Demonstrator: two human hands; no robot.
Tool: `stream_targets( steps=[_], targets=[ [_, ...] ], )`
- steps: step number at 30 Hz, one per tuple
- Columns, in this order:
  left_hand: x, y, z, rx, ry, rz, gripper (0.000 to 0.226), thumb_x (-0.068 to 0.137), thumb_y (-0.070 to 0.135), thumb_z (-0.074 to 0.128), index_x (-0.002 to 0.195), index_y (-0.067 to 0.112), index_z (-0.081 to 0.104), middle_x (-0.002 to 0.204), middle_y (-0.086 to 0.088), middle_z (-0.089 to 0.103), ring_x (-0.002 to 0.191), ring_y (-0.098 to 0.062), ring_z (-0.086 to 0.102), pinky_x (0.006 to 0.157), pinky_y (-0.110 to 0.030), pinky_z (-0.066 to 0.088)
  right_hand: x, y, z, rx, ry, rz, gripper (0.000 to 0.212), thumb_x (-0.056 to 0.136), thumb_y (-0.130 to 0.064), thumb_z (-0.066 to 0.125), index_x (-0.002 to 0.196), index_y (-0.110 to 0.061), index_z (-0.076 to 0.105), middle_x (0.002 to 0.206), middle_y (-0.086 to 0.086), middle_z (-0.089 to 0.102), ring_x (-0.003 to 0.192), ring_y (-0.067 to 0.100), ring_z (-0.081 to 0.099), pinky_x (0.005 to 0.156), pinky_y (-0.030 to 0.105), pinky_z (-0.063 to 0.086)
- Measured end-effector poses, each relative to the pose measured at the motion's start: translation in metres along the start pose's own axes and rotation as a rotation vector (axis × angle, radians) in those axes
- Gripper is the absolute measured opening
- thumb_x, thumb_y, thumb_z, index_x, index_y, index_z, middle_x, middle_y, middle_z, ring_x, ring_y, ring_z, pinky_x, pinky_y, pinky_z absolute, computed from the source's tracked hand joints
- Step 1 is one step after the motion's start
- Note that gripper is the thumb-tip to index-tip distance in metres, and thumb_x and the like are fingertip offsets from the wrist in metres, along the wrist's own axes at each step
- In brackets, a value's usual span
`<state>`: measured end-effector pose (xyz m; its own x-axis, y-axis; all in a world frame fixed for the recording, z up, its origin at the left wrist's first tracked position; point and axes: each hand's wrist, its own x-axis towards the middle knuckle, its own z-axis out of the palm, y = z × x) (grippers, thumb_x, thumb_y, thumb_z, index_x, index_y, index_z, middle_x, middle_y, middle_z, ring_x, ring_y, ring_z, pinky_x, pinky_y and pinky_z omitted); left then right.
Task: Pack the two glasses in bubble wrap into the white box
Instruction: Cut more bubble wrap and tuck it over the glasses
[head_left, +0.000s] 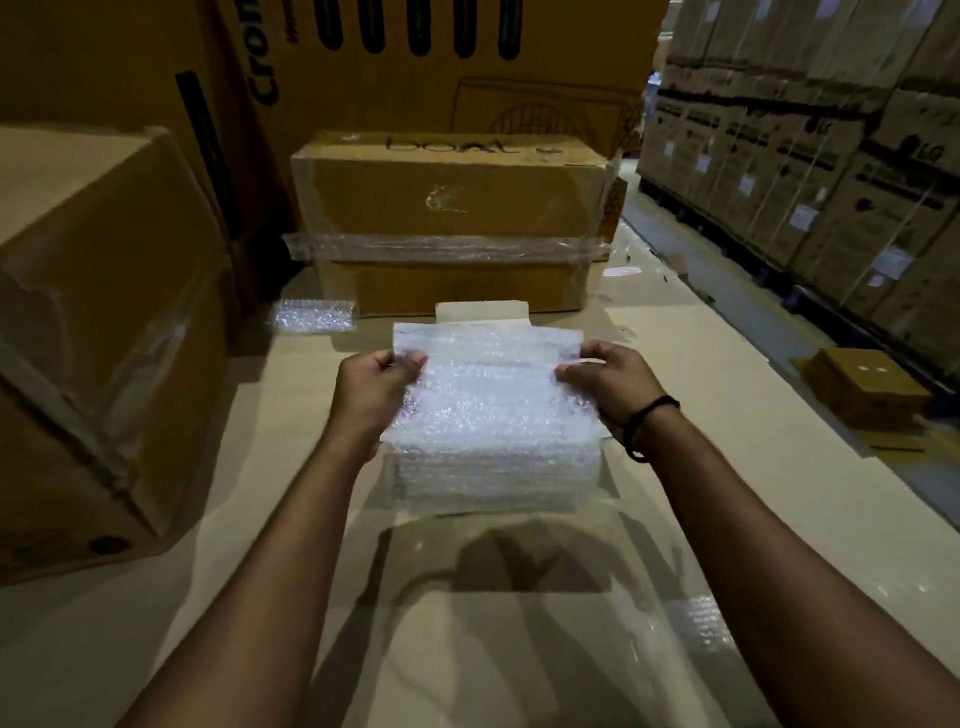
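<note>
**Bubble wrap in hand, no glasses in sight**

Clear, pimpled plastic fills the middle of the view: a bubble-wrap sheet (488, 374) held up by its two far corners. The left hand (374, 387) pinches one corner between thumb and curled fingers, and the right hand (610, 384) does the same at the other, so both are clamped on the film. The sheet hangs over a squared stack of bubble wrap (493, 478) lying on the pale cardboard-covered surface (249, 467).

Film like this should be almost weightless, floppy and a little slick, so a corner pinch looks like the sensible hold. A grip in the middle would likely crumple it.

Just beyond the sheet's top edge shows the matte flap of the white box (483, 310) (most of it is hidden behind the film). The two glasses cannot be seen anywhere. Being fragile, they will probably want wrapping one at a time.

A crinkled bubble-wrap scrap (311, 315) lies to the left, near a stiff, tape-banded brown carton (447, 208).
</note>
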<state>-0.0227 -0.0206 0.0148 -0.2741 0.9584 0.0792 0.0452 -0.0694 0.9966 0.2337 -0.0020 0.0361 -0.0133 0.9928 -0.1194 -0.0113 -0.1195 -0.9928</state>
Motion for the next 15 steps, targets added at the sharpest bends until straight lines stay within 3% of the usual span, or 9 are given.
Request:
stream_targets(
  steps=[3, 5, 7, 12, 15],
  targets=[
    [0.026, -0.013, 0.014, 0.284, 0.058, 0.078, 0.009, 0.088, 0.021, 0.071, 0.083, 0.013, 0.072, 0.074, 0.003, 0.068, 0.061, -0.011, 0.061, 0.065, -0.033, 0.049, 0.036, 0.01, -0.003, -0.269, 0.022, -0.027, 0.029, 0.081, 0.004, 0.069, 0.106, -0.005, 0.057, 0.075, 0.015, 0.062, 0.045, 0.015, 0.057, 0.04, 0.021, 0.042],
    [0.039, -0.018, 0.023, 0.43, 0.1, 0.078, 0.023, 0.086, 0.025, 0.073, 0.098, 0.006, 0.074, 0.089, 0.005, 0.067, 0.081, -0.015, 0.064, 0.078, -0.034, 0.05, 0.061, 0.015, -0.007, -0.418, 0.021, -0.046, 0.039, 0.077, 0.0, 0.073, 0.111, -0.008, 0.057, 0.081, 0.014, 0.066, 0.058, 0.021, 0.06, 0.049, 0.031, 0.05],
    [0.05, -0.024, 0.031, 0.517, 0.117, 0.044, 0.029, 0.085, 0.03, 0.074, 0.102, 0.006, 0.073, 0.093, 0.004, 0.066, 0.088, -0.017, 0.064, 0.082, -0.036, 0.053, 0.085, 0.018, -0.011, -0.563, 0.023, -0.085, 0.043, 0.074, -0.003, 0.075, 0.113, -0.012, 0.058, 0.082, 0.01, 0.07, 0.065, 0.022, 0.062, 0.063, 0.04, 0.056],
    [0.07, -0.037, 0.044, 0.692, 0.157, 0.029, 0.021, 0.083, 0.035, 0.075, 0.093, 0.017, 0.072, 0.094, -0.003, 0.074, 0.091, -0.026, 0.066, 0.089, -0.043, 0.049, 0.119, 0.024, -0.013, -0.83, -0.041, -0.199, 0.064, 0.074, -0.008, 0.074, 0.131, -0.023, 0.048, 0.097, 0.004, 0.061, 0.084, 0.021, 0.058, 0.071, 0.026, 0.043],
    [0.075, -0.038, 0.049, 0.77, 0.196, 0.065, 0.025, 0.086, 0.036, 0.072, 0.102, 0.017, 0.072, 0.102, -0.002, 0.073, 0.099, -0.025, 0.063, 0.091, -0.037, 0.035, 0.132, 0.034, -0.011, -0.946, -0.105, -0.212, 0.044, 0.082, -0.021, 0.07, 0.123, -0.026, 0.054, 0.099, 0.001, 0.06, 0.09, 0.023, 0.058, 0.075, 0.027, 0.044]
  ],
)
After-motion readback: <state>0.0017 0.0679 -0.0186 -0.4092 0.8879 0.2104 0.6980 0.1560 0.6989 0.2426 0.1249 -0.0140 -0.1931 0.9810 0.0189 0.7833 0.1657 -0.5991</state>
